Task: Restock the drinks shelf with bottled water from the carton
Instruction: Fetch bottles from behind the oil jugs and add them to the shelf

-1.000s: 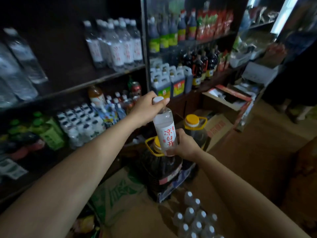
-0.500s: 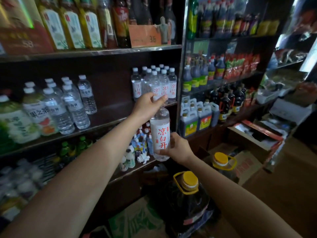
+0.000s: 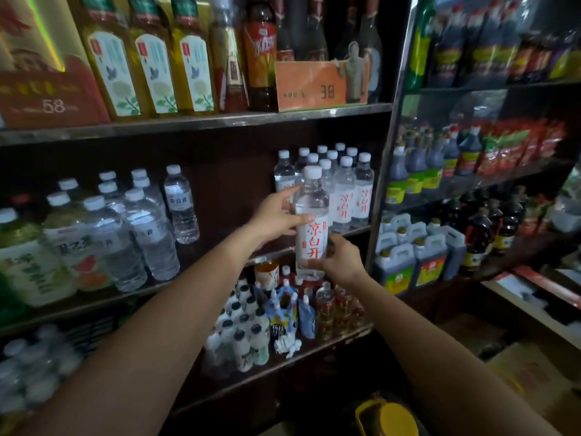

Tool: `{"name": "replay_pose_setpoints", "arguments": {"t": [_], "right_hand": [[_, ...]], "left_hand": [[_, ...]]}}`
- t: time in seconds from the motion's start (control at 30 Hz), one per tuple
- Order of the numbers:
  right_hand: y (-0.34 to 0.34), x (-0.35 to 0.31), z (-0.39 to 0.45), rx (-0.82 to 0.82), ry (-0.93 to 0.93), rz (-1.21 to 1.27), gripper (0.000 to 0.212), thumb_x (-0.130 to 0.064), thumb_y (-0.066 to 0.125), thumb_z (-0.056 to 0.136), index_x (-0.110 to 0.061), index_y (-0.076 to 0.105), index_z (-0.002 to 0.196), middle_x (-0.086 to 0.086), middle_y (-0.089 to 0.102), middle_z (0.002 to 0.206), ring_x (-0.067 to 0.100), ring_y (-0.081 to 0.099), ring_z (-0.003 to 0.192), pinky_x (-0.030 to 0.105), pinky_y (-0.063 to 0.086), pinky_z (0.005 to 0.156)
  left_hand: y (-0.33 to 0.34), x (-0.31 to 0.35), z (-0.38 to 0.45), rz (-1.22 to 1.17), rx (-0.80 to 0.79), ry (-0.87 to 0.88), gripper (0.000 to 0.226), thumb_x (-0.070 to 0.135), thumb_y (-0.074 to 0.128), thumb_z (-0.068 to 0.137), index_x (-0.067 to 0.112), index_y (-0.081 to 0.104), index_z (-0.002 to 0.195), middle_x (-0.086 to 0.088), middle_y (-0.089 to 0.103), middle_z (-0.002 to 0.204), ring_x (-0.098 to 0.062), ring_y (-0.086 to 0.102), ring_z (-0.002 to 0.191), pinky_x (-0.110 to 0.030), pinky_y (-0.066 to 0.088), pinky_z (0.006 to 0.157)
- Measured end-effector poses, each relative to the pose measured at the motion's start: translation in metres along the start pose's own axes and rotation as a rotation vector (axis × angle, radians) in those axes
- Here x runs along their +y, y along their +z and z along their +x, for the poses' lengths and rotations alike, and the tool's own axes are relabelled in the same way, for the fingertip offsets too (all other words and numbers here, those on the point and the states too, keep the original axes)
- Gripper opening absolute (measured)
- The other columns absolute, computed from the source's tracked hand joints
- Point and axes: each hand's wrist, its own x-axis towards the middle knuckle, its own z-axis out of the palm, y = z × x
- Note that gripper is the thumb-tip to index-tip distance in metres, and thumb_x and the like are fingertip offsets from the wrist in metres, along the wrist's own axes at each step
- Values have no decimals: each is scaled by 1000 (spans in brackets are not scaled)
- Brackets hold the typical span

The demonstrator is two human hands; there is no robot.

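At the middle shelf (image 3: 355, 229) of the drinks rack, a person holds one water bottle (image 3: 312, 221) upright in both hands, just in front of the cluster of matching bottles (image 3: 345, 190) with red lettering. The left hand (image 3: 276, 215) wraps the upper body of the bottle, thumb across its front; the right hand (image 3: 341, 261) cups the base, fingers curled round it. Both grips are clenched on the bottle. It is not yet set down; its base hangs below the shelf edge.

Risks, as judged from this position: the base must clear the shelf lip before going in, and a low approach would knock it against the edge. The standing cluster is tightly packed at the right end, so pushing the bottle straight back could topple front-row bottles. Open shelf lies to the left of the cluster, and that looks the safer slot.

Surroundings: larger clear water bottles (image 3: 151, 234) stand well apart at the left of the same shelf. Small drinks and pouches (image 3: 276, 313) crowd the shelf below, directly under the held bottle, and would take any drop. Oil bottles (image 3: 154, 55) and an orange price card (image 3: 309, 86) occupy the shelf above. Sauce jugs (image 3: 415, 259) fill the neighbouring rack. A yellow-capped container (image 3: 388, 418) sits low at the person's front. The carton is not identifiable with certainty.
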Motion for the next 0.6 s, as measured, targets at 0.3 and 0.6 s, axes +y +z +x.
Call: {"name": "replay_pose_setpoints", "arguments": {"t": [0.3, 0.6], "right_hand": [[31, 19, 93, 7, -20, -44, 49, -21, 86, 67, -7, 62, 107, 3, 70, 103, 16, 66, 91, 27, 52, 77], [62, 42, 158, 33, -29, -83, 39, -20, 79, 75, -10, 60, 108, 7, 67, 102, 23, 63, 96, 34, 52, 86]], "left_hand": [[-6, -44, 87, 74, 105, 72, 68, 13, 80, 73, 25, 50, 133, 0, 62, 102, -20, 63, 102, -44, 56, 84], [-14, -84, 144, 28, 122, 105, 60, 3, 73, 78, 16, 49, 132, 14, 59, 93, -2, 59, 88, -8, 50, 70]]}}
